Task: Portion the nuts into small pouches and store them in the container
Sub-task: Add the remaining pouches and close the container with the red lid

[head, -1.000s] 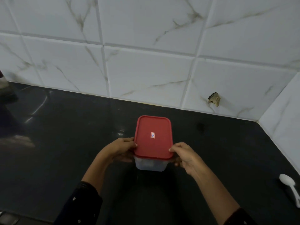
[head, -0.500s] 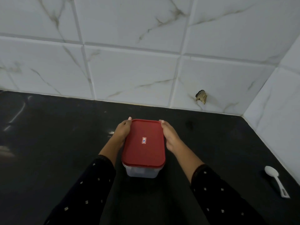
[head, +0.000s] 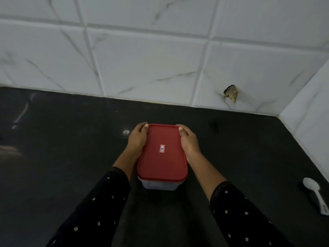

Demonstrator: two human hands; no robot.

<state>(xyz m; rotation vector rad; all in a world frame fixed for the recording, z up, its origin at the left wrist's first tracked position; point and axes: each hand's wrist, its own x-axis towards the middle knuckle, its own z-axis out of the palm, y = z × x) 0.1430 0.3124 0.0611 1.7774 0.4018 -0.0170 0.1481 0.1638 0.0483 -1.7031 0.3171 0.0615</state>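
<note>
Head view, looking down on a glossy black stone counter [head: 71,148]: near its middle, standing upright and lengthwise away from the person, a translucent rectangular plastic container [head: 160,185], closed by a red plastic lid with rounded corners [head: 160,166], a small white sticker [head: 162,148] at the lid's centre. Contents not discernible through the cloudy wall. Left hand [head: 138,139] grasping the container at its far left corner, fingers curled round the lid's edge, palm against the left side. Right hand [head: 189,142] likewise grasping the far right corner, one fingertip resting on the lid's top, the other fingers mostly hidden. Forearms flanking the container on either side, clad in black cloth with small pale dots: left sleeve [head: 92,211], right sleeve [head: 240,214]. Well apart to the right, a white plastic spoon [head: 316,196] lying flat on the counter, bowl toward the back. Behind, a back wall of white marble-patterned tiles [head: 142,59], with a chipped brownish hole [head: 231,93] low in one tile, right of the container and well beyond it. At the right corner, a white tiled side wall [head: 311,113] meeting the back wall.
</note>
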